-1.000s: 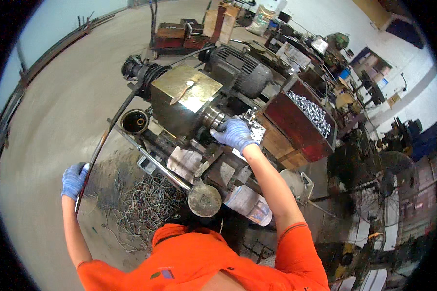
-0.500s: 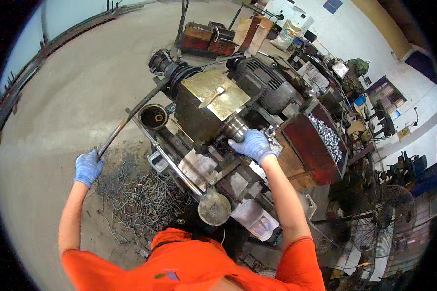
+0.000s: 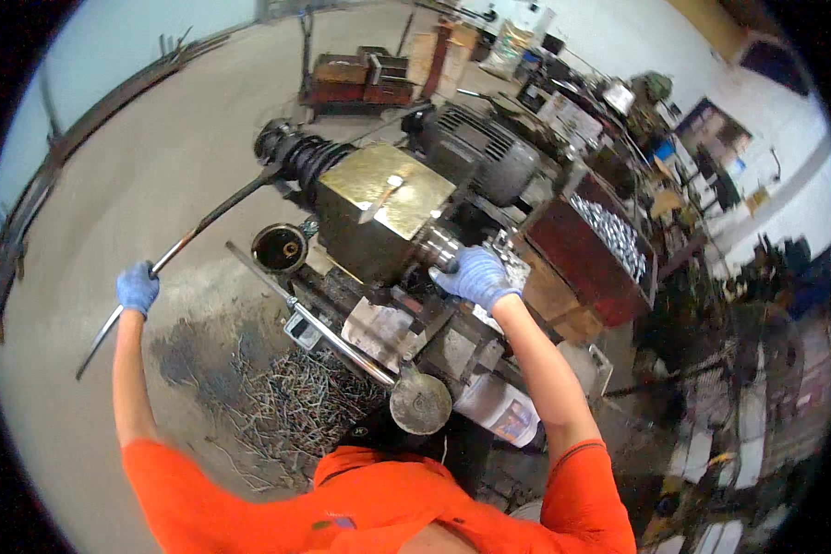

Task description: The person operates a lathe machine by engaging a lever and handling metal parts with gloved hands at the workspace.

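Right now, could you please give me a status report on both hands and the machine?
Left hand closed on long dark metal lever bar. Right hand resting at steel spindle beside brass-coloured housing. Grey metal offcuts piled on floor below.

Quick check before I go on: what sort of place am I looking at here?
Most likely a metalworking shop. A heavy machine with an electric motor stands on a concrete floor, metal scraps are heaped beside it, and a red bin holds small silvery parts.

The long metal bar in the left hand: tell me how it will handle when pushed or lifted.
The long metal bar, gripped by the left hand, looks like solid steel, so probably stiff and heavy. Its far end enters the machine, so it likely swings rather than lifts free. It is thin and round, so it may slip in the glove.
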{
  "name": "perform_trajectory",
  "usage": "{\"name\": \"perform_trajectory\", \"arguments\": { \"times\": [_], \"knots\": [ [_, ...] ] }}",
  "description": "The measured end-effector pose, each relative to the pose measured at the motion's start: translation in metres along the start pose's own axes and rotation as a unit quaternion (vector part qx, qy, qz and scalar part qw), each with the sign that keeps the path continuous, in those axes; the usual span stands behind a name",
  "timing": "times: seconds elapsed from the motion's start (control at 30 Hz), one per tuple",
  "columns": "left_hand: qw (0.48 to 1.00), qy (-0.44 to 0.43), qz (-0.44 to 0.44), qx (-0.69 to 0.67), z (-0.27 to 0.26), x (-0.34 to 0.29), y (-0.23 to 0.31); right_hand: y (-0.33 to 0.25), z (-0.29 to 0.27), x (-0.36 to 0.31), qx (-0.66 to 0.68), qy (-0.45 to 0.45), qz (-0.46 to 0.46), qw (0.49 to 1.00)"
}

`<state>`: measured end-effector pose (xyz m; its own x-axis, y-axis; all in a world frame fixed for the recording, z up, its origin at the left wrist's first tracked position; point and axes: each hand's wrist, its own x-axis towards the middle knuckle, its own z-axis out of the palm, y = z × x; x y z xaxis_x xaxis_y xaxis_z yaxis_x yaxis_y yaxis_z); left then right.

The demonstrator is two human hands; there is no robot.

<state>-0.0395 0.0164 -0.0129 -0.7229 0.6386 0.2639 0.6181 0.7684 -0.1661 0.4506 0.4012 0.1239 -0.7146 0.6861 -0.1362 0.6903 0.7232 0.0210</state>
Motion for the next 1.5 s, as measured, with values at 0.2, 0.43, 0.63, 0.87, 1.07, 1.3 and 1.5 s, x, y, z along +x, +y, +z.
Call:
{"name": "perform_trajectory", "arguments": {
  "times": [0.2, 0.43, 0.63, 0.87, 1.07, 1.3, 1.5],
  "knots": [
    [0.778, 0.132, -0.145, -0.596, 0.03, -0.068, 0.133, 0.025, -0.016, -0.076, 0.076, 0.271, -0.045, 0.958],
    [0.937, -0.256, 0.214, -0.099, 0.101, -0.103, 0.297, 0.126, 0.015, -0.228, 0.123, 0.29, 0.128, 0.94],
    [0.915, -0.199, 0.348, 0.039, 0.123, -0.049, 0.296, 0.207, 0.09, -0.318, 0.187, 0.263, 0.331, 0.887],
    [0.96, -0.212, 0.163, -0.08, 0.08, -0.047, 0.242, 0.318, 0.132, -0.381, 0.047, 0.111, 0.413, 0.903],
    [0.928, -0.095, 0.027, -0.359, -0.015, -0.036, 0.212, 0.399, 0.191, -0.412, -0.114, 0.001, 0.428, 0.896],
    [0.921, 0.003, 0.146, -0.36, -0.101, -0.054, 0.281, 0.386, 0.215, -0.42, -0.107, 0.057, 0.467, 0.876],
    [0.972, -0.091, 0.068, -0.208, -0.066, -0.056, 0.318, 0.265, 0.21, -0.47, -0.029, 0.139, 0.511, 0.848]
  ]
}}
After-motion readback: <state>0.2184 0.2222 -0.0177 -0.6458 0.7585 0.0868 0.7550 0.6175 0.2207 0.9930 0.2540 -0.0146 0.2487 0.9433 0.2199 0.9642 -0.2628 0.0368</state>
